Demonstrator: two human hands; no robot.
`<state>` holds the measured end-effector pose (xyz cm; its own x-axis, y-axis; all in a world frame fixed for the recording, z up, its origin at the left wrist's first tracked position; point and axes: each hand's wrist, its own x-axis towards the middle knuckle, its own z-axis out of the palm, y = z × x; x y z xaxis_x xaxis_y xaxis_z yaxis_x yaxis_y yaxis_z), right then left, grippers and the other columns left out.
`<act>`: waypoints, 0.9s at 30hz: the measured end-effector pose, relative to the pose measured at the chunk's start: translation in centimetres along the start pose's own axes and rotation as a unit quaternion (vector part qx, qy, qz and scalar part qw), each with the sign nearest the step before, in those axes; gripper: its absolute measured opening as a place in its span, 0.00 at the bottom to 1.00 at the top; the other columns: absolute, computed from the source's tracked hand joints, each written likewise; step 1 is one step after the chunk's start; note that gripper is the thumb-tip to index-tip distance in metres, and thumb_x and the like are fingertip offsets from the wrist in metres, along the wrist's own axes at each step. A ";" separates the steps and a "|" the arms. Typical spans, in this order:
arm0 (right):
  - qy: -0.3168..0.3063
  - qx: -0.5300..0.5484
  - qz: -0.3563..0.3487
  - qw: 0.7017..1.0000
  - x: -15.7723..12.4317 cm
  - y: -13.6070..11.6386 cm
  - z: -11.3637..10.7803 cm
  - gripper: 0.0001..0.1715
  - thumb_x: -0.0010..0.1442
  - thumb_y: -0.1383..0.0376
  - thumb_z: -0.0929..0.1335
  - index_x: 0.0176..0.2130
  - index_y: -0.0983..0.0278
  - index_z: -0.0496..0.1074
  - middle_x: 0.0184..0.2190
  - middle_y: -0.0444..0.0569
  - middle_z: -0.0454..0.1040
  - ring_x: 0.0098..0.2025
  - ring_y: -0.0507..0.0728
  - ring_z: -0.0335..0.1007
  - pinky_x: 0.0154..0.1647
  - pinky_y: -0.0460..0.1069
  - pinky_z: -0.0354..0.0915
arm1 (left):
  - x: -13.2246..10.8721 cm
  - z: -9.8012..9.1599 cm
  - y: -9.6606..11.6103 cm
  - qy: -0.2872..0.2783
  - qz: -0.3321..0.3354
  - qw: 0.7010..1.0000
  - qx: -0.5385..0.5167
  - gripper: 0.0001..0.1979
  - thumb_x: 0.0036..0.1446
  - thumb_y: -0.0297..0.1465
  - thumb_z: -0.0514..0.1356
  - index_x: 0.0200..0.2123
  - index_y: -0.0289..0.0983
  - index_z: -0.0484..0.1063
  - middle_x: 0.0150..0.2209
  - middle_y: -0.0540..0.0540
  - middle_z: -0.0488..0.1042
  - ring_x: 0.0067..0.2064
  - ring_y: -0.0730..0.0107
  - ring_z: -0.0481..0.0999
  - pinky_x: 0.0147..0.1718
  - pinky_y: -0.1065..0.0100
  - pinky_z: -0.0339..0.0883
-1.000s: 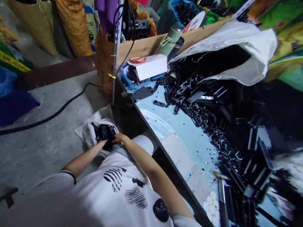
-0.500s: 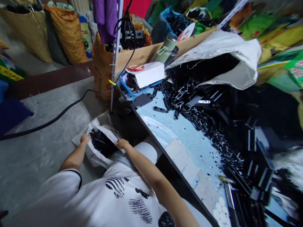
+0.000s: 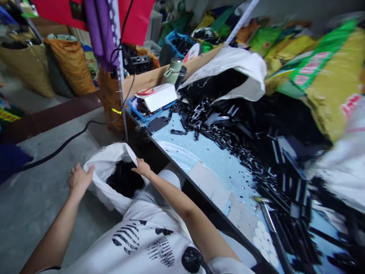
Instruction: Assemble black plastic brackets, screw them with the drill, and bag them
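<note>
A white woven sack [image 3: 99, 167] stands on the floor by my legs, its mouth held wide, with dark pieces [image 3: 125, 179] inside that are too dim to make out singly. My left hand [image 3: 81, 179] grips the left side of the sack's rim, the thumb toward the mouth. On the opposite side, my right hand [image 3: 142, 168] pinches the rim between thumb and fingers. Both arms reach forward over my lap.
To my right, a light-blue table [image 3: 182, 148] carries a heap of black plastic parts [image 3: 228, 137], a blue basket [image 3: 142, 116] and a brush [image 3: 264, 199]. A perforated metal post [image 3: 121, 83] rises at its corner. A black cable [image 3: 65, 142] crosses the floor.
The sack's mouth has been raised and spread wider. My left hand has moved left and changed its hold on the rim; my right hand stays on its side. The view has turned right.
</note>
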<state>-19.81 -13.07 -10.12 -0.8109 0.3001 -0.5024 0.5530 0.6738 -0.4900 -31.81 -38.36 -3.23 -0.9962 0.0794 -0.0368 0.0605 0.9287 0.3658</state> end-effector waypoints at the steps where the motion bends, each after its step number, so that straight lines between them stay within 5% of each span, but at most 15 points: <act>1: 0.005 0.007 -0.020 1.000 -1.1 0.4 -1.1 0.39 0.55 0.54 0.69 0.60 0.64 0.59 0.58 0.59 0.61 0.52 0.63 0.68 0.51 0.51 0.63 | -0.4 0.1 2.3 0.055 0.053 0.997 0.020 0.33 0.50 0.45 0.58 0.53 0.27 0.62 0.54 0.25 0.64 0.58 0.36 0.59 0.51 0.44 0.57; 4: 0.031 0.041 -0.104 0.993 -4.8 1.9 -4.5 0.29 0.56 0.52 0.68 0.54 0.61 0.68 0.49 0.50 0.72 0.46 0.56 0.71 0.48 0.46 0.63 | -2.0 1.0 10.4 0.120 0.276 0.952 -0.061 0.30 0.56 0.40 0.56 0.58 0.30 0.56 0.59 0.29 0.58 0.64 0.46 0.51 0.60 0.48 0.48; 9: 0.109 0.120 -0.188 0.969 -11.7 5.2 -8.1 0.24 0.58 0.54 0.67 0.51 0.63 0.71 0.43 0.50 0.76 0.38 0.54 0.74 0.41 0.46 0.66 | -3.2 5.0 27.4 -0.100 0.498 0.841 -0.185 0.16 0.55 0.33 0.57 0.47 0.35 0.67 0.51 0.36 0.68 0.57 0.51 0.62 0.60 0.55 0.51; 12: 0.128 0.163 -0.172 0.963 -15.6 7.6 -8.4 0.23 0.59 0.55 0.66 0.50 0.63 0.72 0.43 0.50 0.76 0.38 0.54 0.74 0.40 0.47 0.67 | -3.0 7.5 38.1 -0.143 0.440 0.862 -0.206 0.11 0.52 0.28 0.59 0.40 0.32 0.69 0.48 0.32 0.69 0.56 0.48 0.62 0.57 0.54 0.53; 15: 0.146 0.214 -0.151 0.954 -19.2 10.7 -8.5 0.21 0.59 0.53 0.65 0.49 0.58 0.73 0.43 0.48 0.76 0.39 0.56 0.75 0.41 0.49 0.69 | -2.7 9.0 46.0 -0.138 0.349 0.901 -0.217 0.03 0.54 0.22 0.55 0.32 0.27 0.67 0.44 0.26 0.70 0.57 0.44 0.61 0.53 0.49 0.55; 18: 0.201 0.267 -0.103 0.937 -21.9 14.7 -10.4 0.16 0.56 0.50 0.66 0.44 0.46 0.75 0.41 0.40 0.77 0.41 0.58 0.75 0.43 0.53 0.70 | -2.4 9.9 49.5 -0.138 0.323 0.912 -0.211 0.07 0.57 0.20 0.49 0.29 0.24 0.64 0.42 0.24 0.69 0.57 0.45 0.60 0.50 0.47 0.57; 21: 0.301 0.271 -0.013 0.914 -22.3 19.6 -15.0 0.14 0.55 0.52 0.66 0.40 0.49 0.76 0.38 0.42 0.78 0.40 0.59 0.74 0.44 0.55 0.70 | -2.7 10.2 49.5 -0.143 0.328 0.916 -0.182 0.07 0.60 0.20 0.47 0.31 0.23 0.62 0.42 0.25 0.68 0.55 0.48 0.62 0.49 0.48 0.57; 27: 0.426 0.291 0.109 0.850 -12.3 26.2 -27.9 0.24 0.59 0.57 0.64 0.52 0.65 0.65 0.43 0.52 0.74 0.45 0.56 0.71 0.52 0.54 0.64 | -7.4 7.9 45.4 -0.186 0.464 0.858 -0.116 0.08 0.58 0.34 0.57 0.35 0.34 0.65 0.36 0.40 0.68 0.45 0.53 0.70 0.50 0.53 0.58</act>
<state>-0.70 19.81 3.09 -0.3848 0.9216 -0.0504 0.5075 0.1656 -0.8456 -21.19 6.10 6.28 -0.4343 0.8960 0.0922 0.7596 0.3093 0.5721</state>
